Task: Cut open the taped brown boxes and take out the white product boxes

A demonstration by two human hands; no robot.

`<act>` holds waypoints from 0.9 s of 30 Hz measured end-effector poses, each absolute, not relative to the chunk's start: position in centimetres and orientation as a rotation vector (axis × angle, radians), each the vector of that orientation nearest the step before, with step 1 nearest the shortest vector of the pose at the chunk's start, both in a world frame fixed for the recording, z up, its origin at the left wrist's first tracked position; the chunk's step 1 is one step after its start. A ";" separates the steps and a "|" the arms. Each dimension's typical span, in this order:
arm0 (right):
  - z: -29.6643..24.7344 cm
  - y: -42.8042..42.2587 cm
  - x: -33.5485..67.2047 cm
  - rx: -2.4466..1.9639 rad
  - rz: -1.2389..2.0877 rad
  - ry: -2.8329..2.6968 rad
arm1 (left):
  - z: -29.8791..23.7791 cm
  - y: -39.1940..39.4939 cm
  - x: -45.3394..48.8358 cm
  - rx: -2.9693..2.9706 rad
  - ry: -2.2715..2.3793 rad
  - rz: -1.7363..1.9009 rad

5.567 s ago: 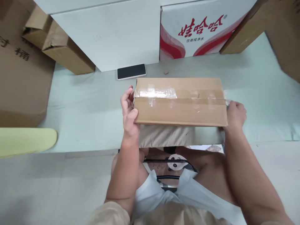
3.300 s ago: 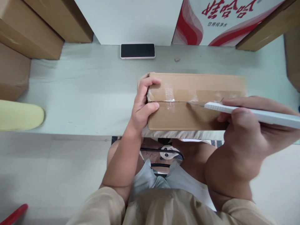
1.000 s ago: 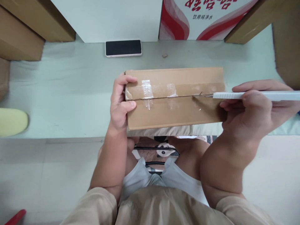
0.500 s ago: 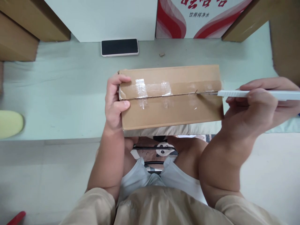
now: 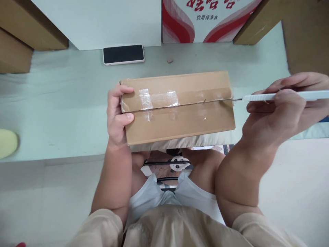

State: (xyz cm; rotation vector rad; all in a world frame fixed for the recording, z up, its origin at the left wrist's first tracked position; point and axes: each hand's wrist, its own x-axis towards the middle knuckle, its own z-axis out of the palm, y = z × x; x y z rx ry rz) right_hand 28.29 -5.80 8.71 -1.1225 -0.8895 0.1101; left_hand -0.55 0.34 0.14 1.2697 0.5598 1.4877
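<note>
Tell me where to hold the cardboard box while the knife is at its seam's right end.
Grip the left short end, from the left, as the left hand does: thumb on top, fingers over the far corner. The cardboard box lies flat, seam running left to right, and the knife in the right hand has its blade at the right end, so the left looks safest.

bare table (image 5: 64, 113) left of the cardboard box (image 5: 180, 116); phone (image 5: 123, 55) and cartons (image 5: 210, 17) crowd behind.
</note>
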 end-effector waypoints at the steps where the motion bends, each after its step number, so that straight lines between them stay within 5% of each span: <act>1: 8.8 -5.8 28.3 -1.120 0.094 -0.878 | 0.1 0.4 -0.6 1.272 0.562 1.492; 27: 7.8 -5.4 29.3 -1.058 -0.173 -0.852 | 0.4 0.0 0.2 1.340 0.602 1.615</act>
